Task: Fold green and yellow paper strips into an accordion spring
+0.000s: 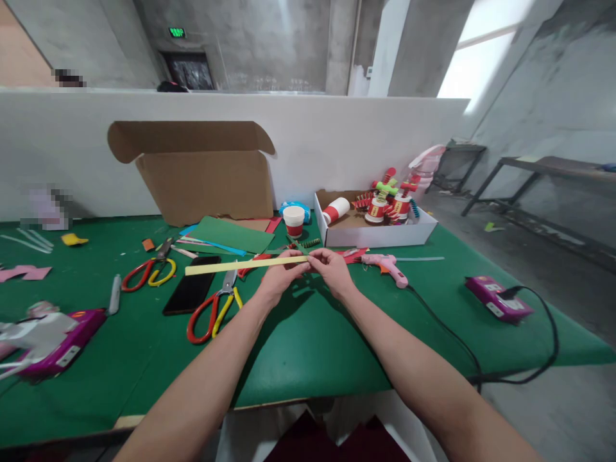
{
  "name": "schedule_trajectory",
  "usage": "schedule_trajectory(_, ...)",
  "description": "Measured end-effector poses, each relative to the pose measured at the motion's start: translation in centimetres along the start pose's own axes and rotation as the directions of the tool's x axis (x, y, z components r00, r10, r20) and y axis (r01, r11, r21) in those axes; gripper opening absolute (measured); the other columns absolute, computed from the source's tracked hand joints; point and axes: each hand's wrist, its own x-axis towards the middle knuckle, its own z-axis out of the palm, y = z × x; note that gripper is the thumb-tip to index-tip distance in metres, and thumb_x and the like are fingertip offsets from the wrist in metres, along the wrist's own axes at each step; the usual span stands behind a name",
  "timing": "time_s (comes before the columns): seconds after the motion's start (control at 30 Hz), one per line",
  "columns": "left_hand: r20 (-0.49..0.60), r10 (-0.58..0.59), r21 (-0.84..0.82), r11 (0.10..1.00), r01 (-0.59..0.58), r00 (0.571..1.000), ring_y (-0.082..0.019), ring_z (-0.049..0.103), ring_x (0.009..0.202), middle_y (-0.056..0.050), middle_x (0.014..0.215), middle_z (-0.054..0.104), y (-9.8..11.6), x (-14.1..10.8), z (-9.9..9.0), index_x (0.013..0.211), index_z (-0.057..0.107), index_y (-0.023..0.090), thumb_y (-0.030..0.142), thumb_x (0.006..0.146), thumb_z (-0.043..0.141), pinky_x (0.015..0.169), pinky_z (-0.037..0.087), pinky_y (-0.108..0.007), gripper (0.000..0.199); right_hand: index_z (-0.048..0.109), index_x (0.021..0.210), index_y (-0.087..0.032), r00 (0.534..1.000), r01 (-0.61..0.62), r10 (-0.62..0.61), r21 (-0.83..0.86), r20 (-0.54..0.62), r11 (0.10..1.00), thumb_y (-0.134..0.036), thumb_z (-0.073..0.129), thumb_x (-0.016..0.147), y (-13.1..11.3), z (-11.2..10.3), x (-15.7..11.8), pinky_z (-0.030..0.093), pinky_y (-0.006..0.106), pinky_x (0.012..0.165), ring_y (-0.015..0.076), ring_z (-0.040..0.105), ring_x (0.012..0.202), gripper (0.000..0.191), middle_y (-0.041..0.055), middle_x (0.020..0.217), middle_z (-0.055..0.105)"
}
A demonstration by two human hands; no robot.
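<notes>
Black phone point(185, 298) on the green desk point(308, 366), red-and-yellow-handled metal scissors point(226, 287) beside it, pale yellow paper strip point(240, 264) extending over the phone, its right end pinched by the grip of left hand point(283, 274) and right hand point(333, 271), pink plastic glue gun point(389, 265).

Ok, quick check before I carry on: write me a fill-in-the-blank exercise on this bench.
The long strip running out from the left hand is coloured ____.
Toward its free end, it passes above a black ____.
The glue gun lies to the ____ of the right hand.
In the white box, a red-and-white cup lies on its ____.

Missing words: yellow; phone; right; side.
</notes>
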Motion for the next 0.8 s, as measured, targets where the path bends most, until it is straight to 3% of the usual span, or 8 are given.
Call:
schedule_trajectory(0.13, -0.077, -0.057, -0.078, 0.996, 0.051, 0.995, -0.013, 0.061, 0.067, -0.004, 0.081, 0.069, -0.3, 0.4, -0.2, 0.090, 0.067, 0.014, 0.044, 0.053, 0.082, 0.063, 0.049, -0.026, 0.050, 0.065, 0.072, -0.018, 0.996, -0.049, 0.051, -0.021, 0.077, 0.999, -0.037, 0.078, 0.059, -0.1, 0.2, -0.2, 0.053, 0.028, 0.066, 0.0121, 0.061, 0.059, 0.026, -0.0019, 0.065, 0.066)
schedule_trajectory(0.33, -0.201, 0.020, -0.088, 0.995, -0.039, 0.979, -0.015, 0.061, 0.071, -0.004, 0.077, 0.069, -0.6, 0.7, -0.6, 0.077, 0.071, 0.014, 0.045, 0.051, 0.083, 0.066, 0.050, -0.027, 0.042, 0.063, 0.071, -0.017, 0.982, -0.135, 0.133, 0.004, 0.134, 0.991, -0.035, 0.081, 0.056, -0.3, 0.3, -0.4, 0.051, 0.026, 0.064, 0.0104, 0.061, 0.057, 0.029, -0.0031, 0.064, 0.064)
schedule_trajectory(0.57, -0.100, 0.081, -0.009, 0.997, -0.083, 0.992, -0.014, 0.061, 0.076, -0.005, 0.086, 0.070, -0.4, 0.5, -0.7, 0.085, 0.073, 0.015, 0.046, 0.058, 0.080, 0.066, 0.049, -0.024, 0.042, 0.064, 0.068, -0.016, 0.985, -0.117, 0.110, 0.048, 0.132, 0.992, -0.035, 0.085, 0.052, -0.3, 0.4, -0.4, 0.051, 0.025, 0.065, 0.0096, 0.059, 0.058, 0.032, -0.0042, 0.063, 0.063)
schedule_trajectory(0.8, -0.050, -0.088, -0.044, 0.995, 0.086, 0.995, -0.008, 0.052, 0.055, 0.000, 0.068, 0.062, -0.5, 0.4, -0.5, 0.081, 0.066, 0.012, 0.043, 0.057, 0.081, 0.054, 0.045, -0.022, 0.042, 0.063, 0.066, -0.015, 0.952, -0.303, 0.305, 0.205, 0.021, 0.931, -0.027, 0.088, 0.051, 0.7, -0.4, 0.2, 0.055, 0.026, 0.066, 0.0088, 0.059, 0.054, 0.031, -0.0035, 0.057, 0.061)
